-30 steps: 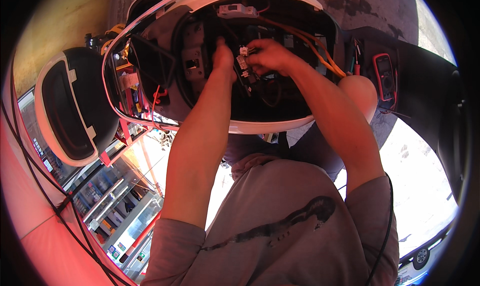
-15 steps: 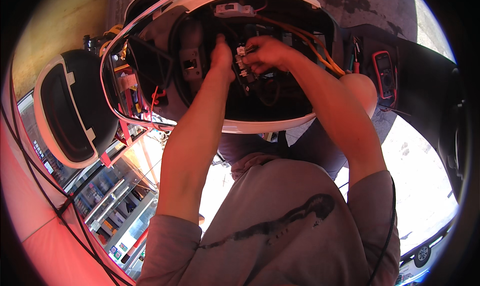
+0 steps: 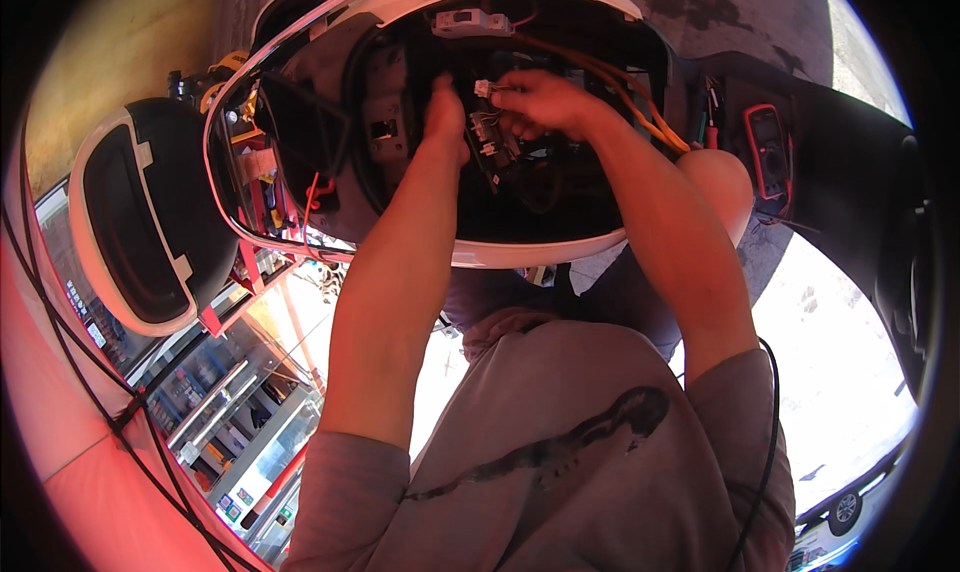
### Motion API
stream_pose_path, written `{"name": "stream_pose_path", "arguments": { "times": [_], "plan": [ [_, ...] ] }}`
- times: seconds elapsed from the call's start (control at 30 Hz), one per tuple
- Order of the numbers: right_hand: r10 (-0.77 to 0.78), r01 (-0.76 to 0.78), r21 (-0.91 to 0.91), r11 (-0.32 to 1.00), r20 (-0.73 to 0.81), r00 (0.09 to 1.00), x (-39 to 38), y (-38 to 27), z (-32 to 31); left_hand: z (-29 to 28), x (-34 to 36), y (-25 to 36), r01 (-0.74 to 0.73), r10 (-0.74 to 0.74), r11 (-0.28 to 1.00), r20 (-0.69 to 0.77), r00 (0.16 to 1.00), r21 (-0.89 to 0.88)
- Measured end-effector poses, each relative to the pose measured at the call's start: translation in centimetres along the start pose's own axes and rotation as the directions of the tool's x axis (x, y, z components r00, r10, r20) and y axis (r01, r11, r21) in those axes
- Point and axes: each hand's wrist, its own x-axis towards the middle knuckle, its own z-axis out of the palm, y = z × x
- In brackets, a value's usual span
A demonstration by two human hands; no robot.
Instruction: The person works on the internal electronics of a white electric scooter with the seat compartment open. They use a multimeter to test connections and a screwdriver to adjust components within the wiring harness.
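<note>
Both my hands are inside the open dark compartment of a scooter-like vehicle body with a cream-white rim [image 3: 540, 253]. My right hand [image 3: 540, 102] is closed on a small white wire connector [image 3: 484, 88], with thin wires running back toward the fingers. Just below it sits a dark part carrying several white plugs and wires [image 3: 486, 137]. My left hand [image 3: 446, 114] is right beside that part, on its left. Shadow and the hand itself hide its fingers, so I cannot see what they grip.
A pale switch box [image 3: 472, 22] sits on the compartment's far edge, and orange cables [image 3: 640, 107] run along its right side. On the black seat lie a red multimeter [image 3: 769, 150] and a red-handled screwdriver [image 3: 712, 135]. A black-and-cream case [image 3: 150, 217] stands at left.
My right hand has moved slightly up and away from the dark part, and the white connector is now apart from the other plugs. My left hand stays nearly in place.
</note>
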Motion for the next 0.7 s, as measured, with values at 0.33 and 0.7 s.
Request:
{"name": "stream_pose_path", "arguments": {
  "times": [0.33, 0.7],
  "plan": [
    [-0.309, 0.281, -0.152, 0.947, -0.206, 0.929, 2.5, 1.1, -0.2, -0.1, 0.0, 0.0, 0.006, -0.005, 0.999, 0.036, 0.999, -0.034],
    [-0.337, 0.319, -0.153, 0.935, -0.107, 0.935, 3.7, 1.2, -0.1, -0.4, 0.8, -0.3, 0.003, -0.003, 1.000, -0.037, 0.999, -0.009]
  ]
}}
